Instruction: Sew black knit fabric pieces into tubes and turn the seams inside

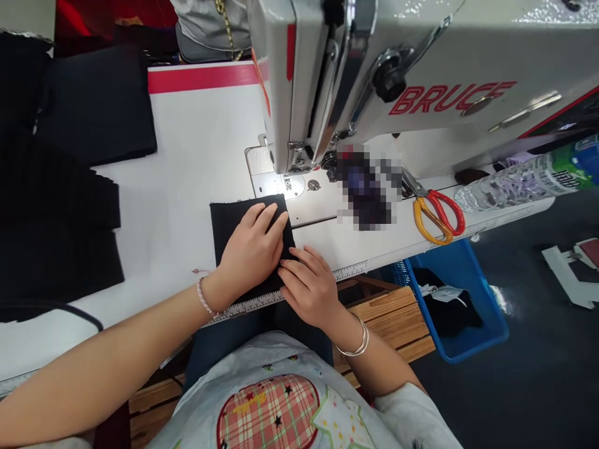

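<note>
A folded-looking piece of black fabric [227, 227] lies on the white table in front of the sewing machine's needle plate [269, 181]. My left hand [255, 249] rests flat on top of it, fingers stretched toward the machine. At the fabric's right edge, my right hand [311, 284] has its fingers bent over and gripping the cloth, close beside the left hand. The fabric's far edge reaches near the plate, below the sewing machine head [276, 81]. Part of the cloth is hidden under both hands.
Stacks of black fabric [100, 106] cover the table's left side. Scissors [437, 215] with orange and red handles and a plastic bottle [510, 184] lie at the right. A pixelated dark patch sits beside the needle. Below right stands a blue basket [491, 333] holding dark cloth.
</note>
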Motion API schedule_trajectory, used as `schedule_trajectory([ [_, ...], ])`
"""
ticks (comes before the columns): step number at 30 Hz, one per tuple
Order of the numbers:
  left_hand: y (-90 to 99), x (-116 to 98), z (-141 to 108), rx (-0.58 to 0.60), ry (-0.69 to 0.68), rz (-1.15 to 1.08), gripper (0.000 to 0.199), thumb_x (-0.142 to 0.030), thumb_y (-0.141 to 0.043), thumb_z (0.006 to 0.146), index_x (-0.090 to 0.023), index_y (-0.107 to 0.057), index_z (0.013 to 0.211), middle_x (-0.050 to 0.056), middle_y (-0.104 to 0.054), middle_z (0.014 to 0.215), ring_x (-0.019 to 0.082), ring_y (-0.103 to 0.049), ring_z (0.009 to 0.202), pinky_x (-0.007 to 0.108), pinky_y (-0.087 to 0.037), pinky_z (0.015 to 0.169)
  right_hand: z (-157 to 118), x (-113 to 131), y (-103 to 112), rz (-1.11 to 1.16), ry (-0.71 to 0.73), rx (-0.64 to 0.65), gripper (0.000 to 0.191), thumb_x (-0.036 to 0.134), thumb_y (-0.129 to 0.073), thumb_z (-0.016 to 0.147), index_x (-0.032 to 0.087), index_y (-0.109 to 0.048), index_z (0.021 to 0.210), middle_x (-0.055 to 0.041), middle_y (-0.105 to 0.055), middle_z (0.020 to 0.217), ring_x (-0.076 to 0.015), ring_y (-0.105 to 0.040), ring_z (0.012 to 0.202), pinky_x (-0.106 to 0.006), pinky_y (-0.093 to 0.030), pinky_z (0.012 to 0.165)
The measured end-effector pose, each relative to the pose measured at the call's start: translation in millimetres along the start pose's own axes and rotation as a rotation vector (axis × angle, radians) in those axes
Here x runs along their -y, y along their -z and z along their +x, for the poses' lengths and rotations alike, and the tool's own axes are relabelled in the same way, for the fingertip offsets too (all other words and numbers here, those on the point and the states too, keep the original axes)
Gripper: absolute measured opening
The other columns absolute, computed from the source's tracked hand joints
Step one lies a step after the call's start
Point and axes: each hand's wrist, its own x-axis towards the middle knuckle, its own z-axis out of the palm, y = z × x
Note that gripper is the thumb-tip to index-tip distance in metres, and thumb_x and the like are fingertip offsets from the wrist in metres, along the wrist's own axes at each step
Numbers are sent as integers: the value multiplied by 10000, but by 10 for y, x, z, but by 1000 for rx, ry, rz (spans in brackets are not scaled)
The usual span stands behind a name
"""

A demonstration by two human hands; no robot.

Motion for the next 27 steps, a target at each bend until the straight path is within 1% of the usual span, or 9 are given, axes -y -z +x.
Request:
schedule_trajectory([
  [4,9,6,7,-1,-5,31,419,-164,-412,896,-76,-541,1285,215,-556,1228,342,-462,1209,529,-441,1034,-4,-19,-12,-4,-4,-7,156,190,-557,899,155,-701,949,-50,-735,1007,-248,-618,1117,-429,-474,1060],
  [7,18,6,10,-14,-23,68,396,-161,-423,891,-66,-543,1256,206,-561,1169,332,-482,1171,505,-454,1022,-7,-29,-16,2,1,-7,156,199,-561,899,148,-700,948,-48,-735,1004,-255,-620,1110,-428,-468,1060],
  [12,14,0,42,-80,-80,113,264,-145,-450,876,-105,-587,1099,151,-572,1026,305,-529,1074,486,-487,979,-4,-48,-10,6,5,-3,151,202,-556,904,160,-698,936,-42,-735,996,-246,-614,1119,-421,-452,1063],
  [14,12,1,52,-113,-116,160,226,-147,-465,873,-86,-592,1050,151,-576,984,300,-541,1028,482,-504,953,-3,-53,-8,3,4,-1,148,198,-556,903,166,-698,930,-36,-735,996,-242,-613,1122,-414,-444,1067],
  [15,13,2,53,-123,-127,184,233,-149,-473,872,-69,-592,1056,157,-577,976,300,-543,1016,478,-509,946,-3,-55,-9,3,4,-1,145,197,-559,901,168,-698,928,-34,-735,999,-241,-613,1123,-412,-440,1069],
  [17,22,9,45,-113,-145,220,308,-146,-488,869,-39,-576,1144,169,-577,987,299,-541,1024,468,-516,941,-4,-59,-11,1,5,-6,140,194,-563,898,170,-699,923,-33,-736,1004,-239,-614,1122,-411,-434,1074],
  [20,39,23,15,-84,-193,235,410,-135,-509,865,-38,-539,1262,179,-583,1025,304,-535,1065,457,-522,943,-8,-66,-17,3,13,-17,135,192,-568,893,167,-699,917,-34,-736,1006,-244,-616,1117,-414,-433,1072],
  [27,36,20,-20,-116,-202,252,369,-124,-576,824,23,-590,1163,194,-645,1065,313,-585,1048,426,-547,932,-17,-87,-28,1,28,-22,125,188,-581,888,167,-695,933,-28,-735,1008,-246,-614,1119,-417,-432,1061],
])
